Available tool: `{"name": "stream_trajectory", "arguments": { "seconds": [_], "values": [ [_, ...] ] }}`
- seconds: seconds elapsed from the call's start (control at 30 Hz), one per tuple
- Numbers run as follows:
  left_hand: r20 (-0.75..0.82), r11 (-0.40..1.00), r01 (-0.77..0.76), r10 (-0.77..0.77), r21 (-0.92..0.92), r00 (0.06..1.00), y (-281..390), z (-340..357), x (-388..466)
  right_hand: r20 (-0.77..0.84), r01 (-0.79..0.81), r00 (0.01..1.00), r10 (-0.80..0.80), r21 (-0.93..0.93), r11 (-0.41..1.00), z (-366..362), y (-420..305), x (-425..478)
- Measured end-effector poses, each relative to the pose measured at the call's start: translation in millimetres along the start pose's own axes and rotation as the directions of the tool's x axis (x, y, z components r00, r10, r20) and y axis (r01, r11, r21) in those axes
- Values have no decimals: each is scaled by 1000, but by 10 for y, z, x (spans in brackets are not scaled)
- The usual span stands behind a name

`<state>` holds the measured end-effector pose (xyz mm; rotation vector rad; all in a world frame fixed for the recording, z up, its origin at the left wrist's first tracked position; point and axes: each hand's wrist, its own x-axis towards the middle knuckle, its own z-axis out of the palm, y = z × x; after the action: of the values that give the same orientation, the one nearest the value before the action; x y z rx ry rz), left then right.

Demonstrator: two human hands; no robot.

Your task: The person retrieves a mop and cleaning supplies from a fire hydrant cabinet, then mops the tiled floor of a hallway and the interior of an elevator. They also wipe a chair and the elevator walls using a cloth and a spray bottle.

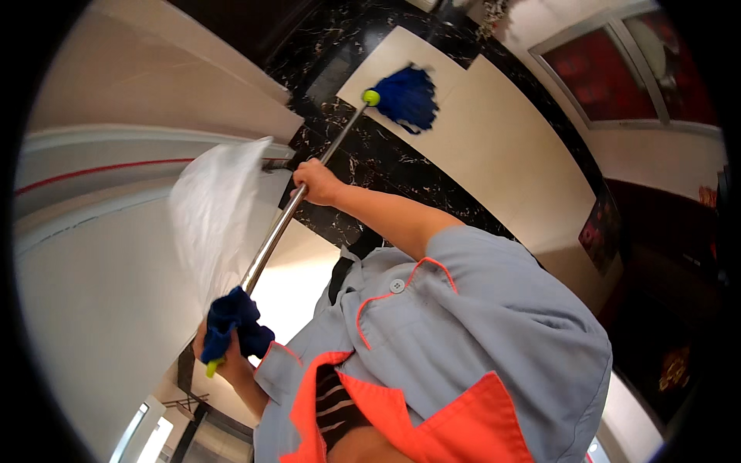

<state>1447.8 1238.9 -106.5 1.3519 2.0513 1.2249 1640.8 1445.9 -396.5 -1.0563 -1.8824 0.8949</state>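
Observation:
A string mop with a blue head (408, 98) and a yellow-green collar lies across the cream floor tile and angles down to me by its metal handle (272, 246). My right hand (315, 182) is closed around the middle of the handle. At its upper end, my left hand (228, 356) grips a bunched dark blue cloth (231, 324) against the handle; a yellow-green tip (213, 367) pokes out below. From near this hand a translucent white plastic bag (217, 214) billows up beside the handle. How the fingers hold the bag is hidden.
Black marbled tile (382, 168) borders the cream floor (498, 139). Pale walls or panels rise on the left, one with a red stripe (116, 166). A framed red panel (602, 75) is on the wall at upper right, with dark furniture (654, 312) below it.

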Motion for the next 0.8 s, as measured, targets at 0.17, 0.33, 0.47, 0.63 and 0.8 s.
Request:
{"name": "stream_trajectory", "arguments": {
  "seconds": [0.17, 0.33, 0.47, 0.63, 0.8],
  "values": [
    [-183, 988, 153, -145, 30, 972, -19, -193, -189, 379, 124, 911, -160, 118, 985, 581, -183, 452],
    [-288, 963, 254, -268, -86, 919, -56, -5, -237, 671, 169, 732, -122, -5, 986, 709, -56, 530],
    [-250, 913, 325, -384, -246, 889, -151, 604, -58, 667, 170, 745, -24, -155, 973, 432, 384, 753],
    [-51, 763, 427, -512, -485, 857, -198, 1828, 495, 594, 173, 782, 187, -496, 851, -69, 1201, 1507],
    [51, 820, 234, -245, -522, 968, -709, 3292, 1745, 285, -100, 893, 350, -631, 770, -530, 1837, 2475]
  ]
}}
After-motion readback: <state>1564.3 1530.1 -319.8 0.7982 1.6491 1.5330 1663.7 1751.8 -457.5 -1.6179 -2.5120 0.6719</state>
